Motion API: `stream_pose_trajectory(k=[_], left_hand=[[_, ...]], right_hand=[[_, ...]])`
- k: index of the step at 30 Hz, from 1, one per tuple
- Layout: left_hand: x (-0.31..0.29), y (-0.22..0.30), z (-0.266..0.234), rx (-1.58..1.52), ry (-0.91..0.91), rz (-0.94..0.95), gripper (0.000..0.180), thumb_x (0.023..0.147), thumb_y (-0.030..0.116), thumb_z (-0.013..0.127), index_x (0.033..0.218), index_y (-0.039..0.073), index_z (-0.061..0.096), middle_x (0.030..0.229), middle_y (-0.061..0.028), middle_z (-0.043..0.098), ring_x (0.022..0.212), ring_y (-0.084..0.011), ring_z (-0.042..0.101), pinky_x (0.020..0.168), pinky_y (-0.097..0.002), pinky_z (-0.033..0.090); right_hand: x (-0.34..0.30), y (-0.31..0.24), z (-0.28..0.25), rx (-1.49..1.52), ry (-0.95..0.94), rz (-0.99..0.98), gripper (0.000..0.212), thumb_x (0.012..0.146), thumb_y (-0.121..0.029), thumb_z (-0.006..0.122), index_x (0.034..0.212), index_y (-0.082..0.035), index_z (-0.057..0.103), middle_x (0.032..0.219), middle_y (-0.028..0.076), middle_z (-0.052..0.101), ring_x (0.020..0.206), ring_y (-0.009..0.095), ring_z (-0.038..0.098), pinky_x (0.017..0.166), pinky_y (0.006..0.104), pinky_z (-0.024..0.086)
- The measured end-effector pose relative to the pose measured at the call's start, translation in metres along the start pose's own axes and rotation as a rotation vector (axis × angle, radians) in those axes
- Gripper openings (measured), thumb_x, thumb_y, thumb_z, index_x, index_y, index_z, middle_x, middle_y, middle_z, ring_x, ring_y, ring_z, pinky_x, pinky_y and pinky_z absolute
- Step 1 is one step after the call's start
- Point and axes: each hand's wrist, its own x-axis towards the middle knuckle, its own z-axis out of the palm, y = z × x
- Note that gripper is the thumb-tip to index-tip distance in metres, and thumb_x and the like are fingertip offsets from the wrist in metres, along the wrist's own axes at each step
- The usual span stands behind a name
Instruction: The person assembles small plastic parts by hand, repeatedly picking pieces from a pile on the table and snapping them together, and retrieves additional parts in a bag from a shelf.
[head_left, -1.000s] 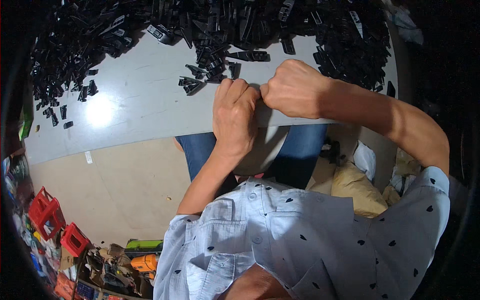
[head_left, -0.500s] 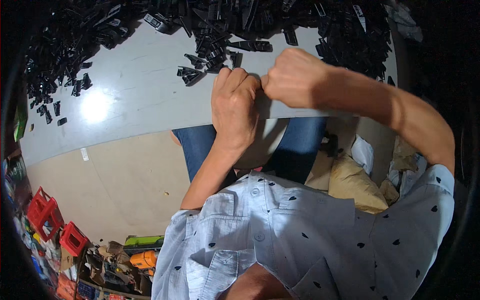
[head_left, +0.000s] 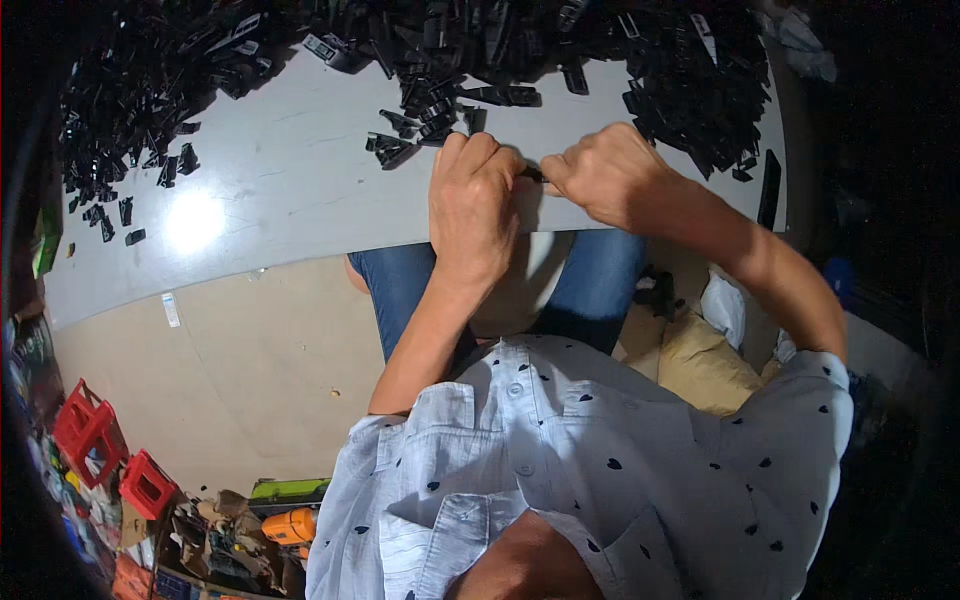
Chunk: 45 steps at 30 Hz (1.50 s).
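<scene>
Just above the table's near edge, my left hand [head_left: 474,195] is closed, its fingers wrapped round a small black plastic part [head_left: 533,174]. One end of that part shows in the gap between my hands. My right hand [head_left: 612,178] makes a fist beside it, with thumb and fingers at the part's exposed end. What lies inside the right fist is hidden by the fingers. Close to the left knuckles, a small cluster of black clip-like pieces [head_left: 392,150] lies on the white table [head_left: 300,150].
Heaps of black plastic parts [head_left: 130,110] cover the table's far side, with another pile [head_left: 700,110] at the right. A long black strip [head_left: 769,190] lies by the right edge. Red plastic stools [head_left: 90,430], an orange power drill [head_left: 290,526] and a yellowish sack [head_left: 705,360] are on the floor.
My hands have drawn slightly apart, exposing the black part between them. My right fist has moved right and a little nearer, and its forearm has dropped, uncovering the long black strip.
</scene>
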Motion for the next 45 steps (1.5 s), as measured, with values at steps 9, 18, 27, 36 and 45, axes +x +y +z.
stream_pose_trajectory(k=[9, 18, 27, 36, 45], left_hand=[[0.001, -0.001, -0.001, 0.057, -0.036, 0.036, 0.016, 0.062, -0.006, 0.068, 0.074, 0.001, 0.058, 0.072, -0.0097, 0.05, 0.073, -0.0295, 0.047, 0.065, -0.0394, 0.039], [0.002, 0.001, 0.004, 0.05, -0.069, 0.0, 0.015, 0.062, -0.004, 0.07, 0.073, 0.001, 0.06, 0.072, -0.009, 0.051, 0.074, -0.0286, 0.048, 0.067, -0.039, 0.04], [0.001, 0.001, 0.0, 0.059, -0.076, 0.003, 0.014, 0.062, -0.005, 0.066, 0.072, 0.001, 0.059, 0.073, -0.009, 0.049, 0.074, -0.0283, 0.046, 0.067, -0.038, 0.038], [0.002, 0.001, 0.002, 0.019, -0.091, 0.009, 0.016, 0.057, -0.007, 0.062, 0.071, 0.001, 0.06, 0.071, -0.0085, 0.048, 0.073, -0.0275, 0.046, 0.068, -0.0366, 0.037], [0.002, -0.003, 0.001, -0.022, -0.024, -0.004, 0.014, 0.058, -0.006, 0.062, 0.07, 0.001, 0.059, 0.071, -0.0095, 0.049, 0.071, -0.0289, 0.047, 0.064, -0.0368, 0.039]], right_hand=[[-0.044, -0.023, -0.019, 0.023, -0.076, 0.395, 0.023, 0.09, -0.024, 0.059, 0.08, -0.003, 0.057, 0.063, 0.009, 0.058, 0.059, 0.027, 0.062, 0.056, 0.0369, 0.048], [-0.007, -0.009, -0.016, 0.008, -0.155, 0.302, 0.024, 0.088, -0.024, 0.062, 0.085, -0.001, 0.066, 0.069, 0.012, 0.065, 0.062, 0.025, 0.065, 0.059, 0.0356, 0.051], [0.009, -0.006, -0.016, -0.011, -0.198, 0.24, 0.017, 0.086, -0.017, 0.062, 0.086, -0.001, 0.066, 0.069, 0.013, 0.066, 0.061, 0.024, 0.066, 0.058, 0.0351, 0.053], [0.031, -0.017, -0.031, -0.182, -0.474, -0.026, 0.01, 0.071, -0.012, 0.062, 0.075, -0.003, 0.062, 0.064, 0.009, 0.063, 0.062, 0.021, 0.065, 0.053, 0.0337, 0.05], [0.035, -0.001, -0.019, -0.002, -0.122, -0.214, 0.009, 0.066, -0.012, 0.06, 0.06, -0.005, 0.06, 0.058, 0.006, 0.059, 0.054, 0.018, 0.061, 0.047, 0.0329, 0.047]])
